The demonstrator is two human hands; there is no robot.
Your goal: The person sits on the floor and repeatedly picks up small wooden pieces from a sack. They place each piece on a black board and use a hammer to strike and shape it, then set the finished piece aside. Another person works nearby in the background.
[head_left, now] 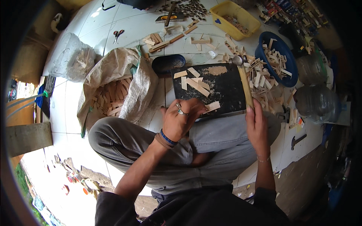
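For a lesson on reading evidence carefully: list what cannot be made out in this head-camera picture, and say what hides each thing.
- Wood strip (head view): its inner end is covered by the left hand, so the grip is unclear.
- Hammer: the lower handle is hidden inside the right hand.
- Woven sack: its folded cloth hides most of the wood inside.
- Yellow tub: contents too small to identify.
- Far-right shelf items: blurred and bent by the fisheye rim.

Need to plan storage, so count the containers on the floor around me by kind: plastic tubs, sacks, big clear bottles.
Plastic tubs: 3
Sacks: 2
Big clear bottles: 2
Total: 7
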